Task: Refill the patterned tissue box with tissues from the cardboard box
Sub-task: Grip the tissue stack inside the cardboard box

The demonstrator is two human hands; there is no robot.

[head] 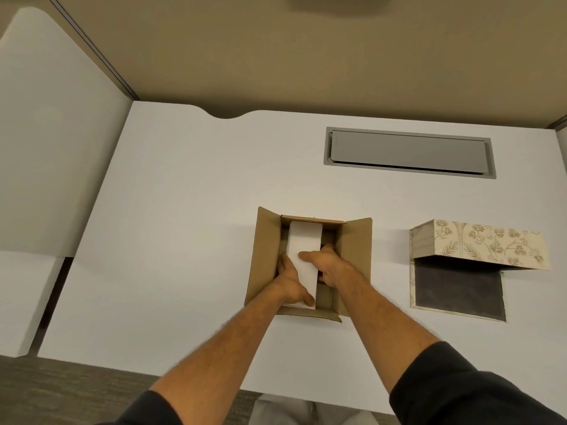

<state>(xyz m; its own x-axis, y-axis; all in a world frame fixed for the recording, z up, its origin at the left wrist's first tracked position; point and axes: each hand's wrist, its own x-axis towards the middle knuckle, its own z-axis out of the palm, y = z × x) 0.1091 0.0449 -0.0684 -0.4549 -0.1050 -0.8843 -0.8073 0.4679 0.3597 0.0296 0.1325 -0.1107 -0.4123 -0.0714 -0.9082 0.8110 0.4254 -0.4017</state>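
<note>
Left of the cardboard box (310, 265) the white desk (184, 210) lies bare as far as a lower white side surface (27, 296). The box stands open, its flaps folded outward, likely so both hands can reach inside. The left hand (291, 282) is curled round the left edge of the white tissue stack (303, 256), thumb laid over the stack's near end. The right hand (325, 266) closes on the stack's right side, thumb across the top and fingers hidden down in the box. Gripping from both sides probably keeps the loose stack from sagging or fanning apart when lifted. The stack sits within the box, so the box walls hem in the fingers. Behind the box and to its right, a grey cable hatch (409, 153) is set flush into the desk. Right of the box, well apart, the patterned tissue box (460, 289) waits with its floral lid (481, 243) propped over the far end, leaving the dark interior only partly exposed; the lid may hinder loading.
</note>
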